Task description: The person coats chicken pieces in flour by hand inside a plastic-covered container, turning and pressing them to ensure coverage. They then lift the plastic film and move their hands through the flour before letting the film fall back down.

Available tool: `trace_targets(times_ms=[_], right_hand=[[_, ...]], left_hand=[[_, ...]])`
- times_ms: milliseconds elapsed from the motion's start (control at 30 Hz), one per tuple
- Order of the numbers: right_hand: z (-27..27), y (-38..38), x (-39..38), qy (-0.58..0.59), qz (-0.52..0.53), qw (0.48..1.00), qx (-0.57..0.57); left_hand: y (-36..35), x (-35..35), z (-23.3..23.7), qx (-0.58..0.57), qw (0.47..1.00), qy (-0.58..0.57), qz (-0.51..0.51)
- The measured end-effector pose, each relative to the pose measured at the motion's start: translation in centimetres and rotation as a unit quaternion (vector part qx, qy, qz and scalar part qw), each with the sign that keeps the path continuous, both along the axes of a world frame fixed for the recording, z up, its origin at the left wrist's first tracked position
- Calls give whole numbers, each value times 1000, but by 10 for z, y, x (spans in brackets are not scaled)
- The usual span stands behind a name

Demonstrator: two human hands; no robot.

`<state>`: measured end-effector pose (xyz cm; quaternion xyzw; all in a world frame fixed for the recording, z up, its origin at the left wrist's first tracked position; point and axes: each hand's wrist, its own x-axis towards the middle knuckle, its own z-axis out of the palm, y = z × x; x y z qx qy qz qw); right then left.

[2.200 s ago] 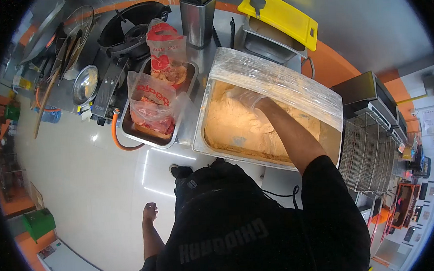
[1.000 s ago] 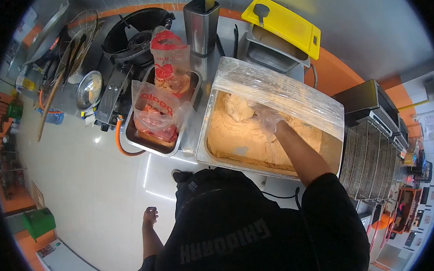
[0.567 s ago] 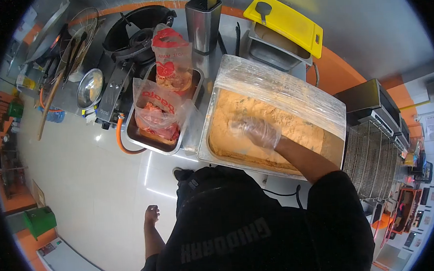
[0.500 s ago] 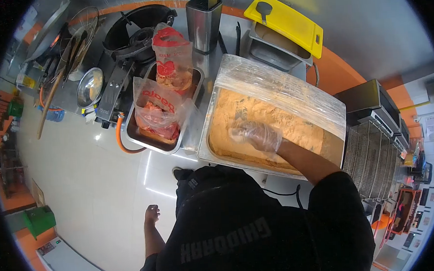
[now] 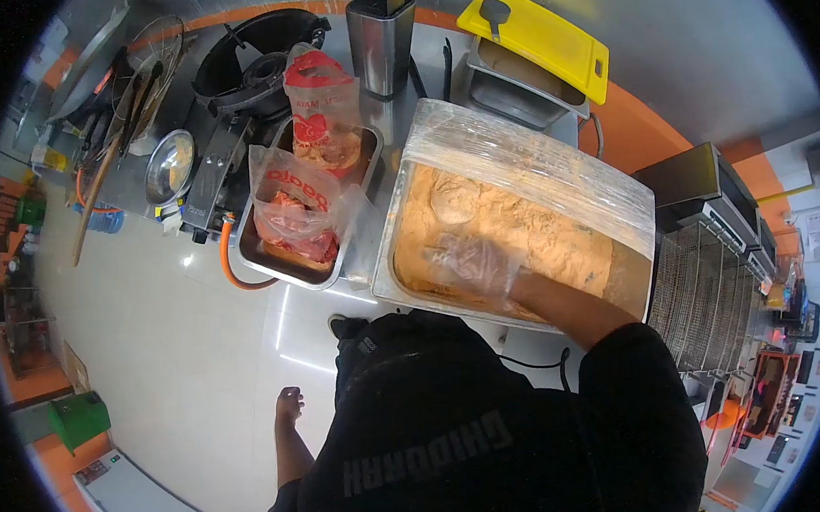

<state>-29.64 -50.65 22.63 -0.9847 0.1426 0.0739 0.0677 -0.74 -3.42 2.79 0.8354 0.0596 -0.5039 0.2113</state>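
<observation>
My right hand (image 5: 474,267), in a clear plastic glove, is low over the orange-tinted flour (image 5: 548,239) in a large metal tray (image 5: 384,257). Its fingers look stretched out to the left, somewhat blurred, and I see nothing held in them. Just beyond the fingers, a rounded flour-covered lump (image 5: 455,200) shows at the surface. Plastic wrap (image 5: 530,157) covers the far side of the tray. Away from the counter, my bare left hand (image 5: 290,403) hangs over the floor with curled fingers and nothing visible in it.
Left of the flour stands a steel pan (image 5: 314,281) with two printed plastic bags (image 5: 291,202) of raw meat. Behind are a burner (image 5: 261,69), a steel holder (image 5: 382,49) and a yellow lid (image 5: 547,40) on metal containers. Wire baskets (image 5: 705,305) stand right.
My right hand has shifted slightly toward me and left through the flour. The rounded lump beyond it now shows more clearly. My left hand stays low at my side.
</observation>
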Motion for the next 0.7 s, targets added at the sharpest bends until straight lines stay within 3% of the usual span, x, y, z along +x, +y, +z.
trace_targets(times_ms=[133,200,233,300,333,400,433,500,567,600,667,700], right_hand=[[22,18,26,57,-46,996,44],[13,17,31,155,-211,946,190],[-4,18,26,153,-214,946,190],[-43,19,8,32,-273,916,292],[-31,11,3,31,-274,916,290],[-6,-17,-6,161,-23,935,316],[-5,-31,-11,161,-23,935,315],[-5,-58,-14,7,-94,917,388],[16,-71,-7,-80,-333,801,490],[6,-80,-13,-81,-333,802,490],[-21,-95,-34,-135,-215,929,270],[-7,-91,-29,-136,-217,928,270]], left_hand=[[0,-4,3,1,1000,21,-2],[3,-3,2,2,1000,28,-5],[6,-3,-1,0,1000,27,-1],[6,-3,0,-4,1000,26,2],[5,-6,3,1,1000,20,-2],[4,-10,8,5,1000,14,-5],[9,-9,1,3,1000,14,-4],[17,-8,-10,-4,999,42,34],[17,-11,-4,1,999,37,23],[16,-12,-2,7,999,33,9],[17,-11,-3,8,999,36,12],[18,-10,-4,9,999,38,15]])
